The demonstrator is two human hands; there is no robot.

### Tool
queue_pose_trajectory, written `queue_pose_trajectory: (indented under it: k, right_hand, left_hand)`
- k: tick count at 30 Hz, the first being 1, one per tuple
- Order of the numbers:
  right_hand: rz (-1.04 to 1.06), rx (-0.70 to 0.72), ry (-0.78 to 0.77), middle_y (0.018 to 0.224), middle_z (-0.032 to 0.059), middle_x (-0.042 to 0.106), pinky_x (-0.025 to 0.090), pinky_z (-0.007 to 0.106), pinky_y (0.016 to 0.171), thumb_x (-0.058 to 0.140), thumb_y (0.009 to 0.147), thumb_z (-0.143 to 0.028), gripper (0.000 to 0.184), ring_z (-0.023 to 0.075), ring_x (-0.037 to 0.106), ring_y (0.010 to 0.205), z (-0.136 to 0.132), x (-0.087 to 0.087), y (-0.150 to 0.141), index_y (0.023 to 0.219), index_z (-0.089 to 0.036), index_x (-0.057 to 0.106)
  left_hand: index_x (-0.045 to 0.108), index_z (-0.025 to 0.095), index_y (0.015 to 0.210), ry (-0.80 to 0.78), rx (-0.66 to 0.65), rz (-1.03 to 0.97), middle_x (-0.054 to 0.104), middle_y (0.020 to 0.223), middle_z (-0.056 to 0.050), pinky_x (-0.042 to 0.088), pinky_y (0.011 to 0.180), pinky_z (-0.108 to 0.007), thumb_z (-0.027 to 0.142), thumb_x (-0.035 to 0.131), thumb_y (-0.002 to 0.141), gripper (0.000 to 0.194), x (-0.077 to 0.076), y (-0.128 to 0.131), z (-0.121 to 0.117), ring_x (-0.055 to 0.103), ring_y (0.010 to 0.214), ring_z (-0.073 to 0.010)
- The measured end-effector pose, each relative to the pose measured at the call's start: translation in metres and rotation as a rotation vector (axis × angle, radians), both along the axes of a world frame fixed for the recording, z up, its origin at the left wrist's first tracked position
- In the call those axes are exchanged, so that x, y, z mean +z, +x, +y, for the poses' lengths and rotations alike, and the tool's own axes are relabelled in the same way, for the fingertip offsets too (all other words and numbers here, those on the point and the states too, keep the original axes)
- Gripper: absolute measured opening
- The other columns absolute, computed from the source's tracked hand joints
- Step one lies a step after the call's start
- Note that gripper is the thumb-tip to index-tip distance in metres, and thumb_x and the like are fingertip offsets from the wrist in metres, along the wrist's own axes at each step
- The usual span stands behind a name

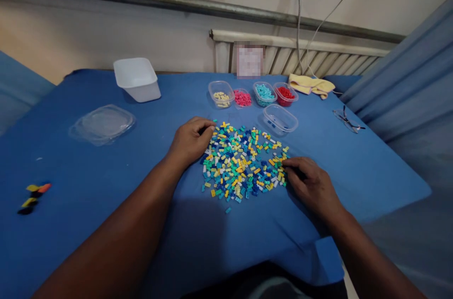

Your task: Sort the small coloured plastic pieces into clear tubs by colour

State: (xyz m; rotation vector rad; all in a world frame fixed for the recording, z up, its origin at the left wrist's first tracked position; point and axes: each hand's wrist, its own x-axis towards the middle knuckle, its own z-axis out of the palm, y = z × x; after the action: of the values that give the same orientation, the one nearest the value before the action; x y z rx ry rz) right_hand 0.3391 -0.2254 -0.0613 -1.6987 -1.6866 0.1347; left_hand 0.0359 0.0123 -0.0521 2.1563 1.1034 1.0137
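Observation:
A loose pile of small plastic building bricks [244, 162] in yellow, pale yellow, green, teal, dark blue and white lies spread on the blue-covered table. My left hand [193, 141] rests at the pile's upper left edge, fingers curled and thumb drawn in. What it holds, if anything, is hidden. At the right edge, my right hand [311, 183] touches the bricks with thumb and index finger close together; I cannot make out a brick between them. Just behind the pile is a clear tub [281, 119] with a few dark blue bricks in it.
Along the back stand tubs of cream bricks [222, 97], pink bricks [242, 98], light blue bricks [264, 93] and red bricks [285, 94]. A white bin [138, 79] and clear lids [102, 123] are left. Glasses [348, 120] and a yellow cloth [311, 85] lie right.

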Motion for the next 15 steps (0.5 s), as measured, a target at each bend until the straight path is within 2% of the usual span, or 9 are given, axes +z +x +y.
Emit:
queue_pose_trajectory:
  k: [5,9,12,15]
  right_hand:
    - [0.014,-0.023,0.064,0.109,0.0075,0.083,0.065,0.046,0.091,0.063,0.107,-0.028,0.018,0.0272,0.079,0.101,0.000,0.002,-0.001,0.115,-0.028,0.078]
    - [0.019,-0.056,0.148,0.108,0.0073,0.079,0.064,0.042,0.089,0.062,0.107,-0.023,0.016,0.0250,0.077,0.099,0.002,0.016,-0.008,0.115,-0.028,0.075]
    - [-0.032,0.083,0.110,0.110,0.0078,0.079,0.063,0.040,0.089,0.063,0.108,-0.023,0.018,0.0244,0.077,0.100,0.014,0.030,-0.016,0.120,-0.028,0.076]
    - [-0.125,0.273,-0.050,0.107,0.0080,0.079,0.062,0.038,0.083,0.060,0.110,-0.025,0.022,0.0238,0.076,0.094,0.032,0.038,-0.020,0.118,-0.028,0.080]
  left_hand:
    - [0.084,0.024,0.104,0.006,0.005,0.021,0.084,0.113,-0.006,0.061,0.106,-0.042,0.037,0.063,0.099,0.026,0.001,0.000,0.000,0.077,0.108,-0.0250]
    - [0.084,0.024,0.102,0.014,-0.008,0.001,0.083,0.111,-0.006,0.061,0.105,-0.042,0.035,0.063,0.099,0.024,0.002,0.001,-0.002,0.078,0.106,-0.0248]
    - [0.084,0.024,0.103,0.024,-0.013,-0.003,0.083,0.111,-0.006,0.061,0.104,-0.042,0.034,0.063,0.099,0.023,0.001,0.001,-0.002,0.078,0.107,-0.0251]
    - [0.084,0.024,0.103,0.023,-0.015,-0.012,0.083,0.112,-0.006,0.061,0.104,-0.042,0.032,0.064,0.099,0.022,-0.001,0.001,-0.002,0.078,0.108,-0.0249]
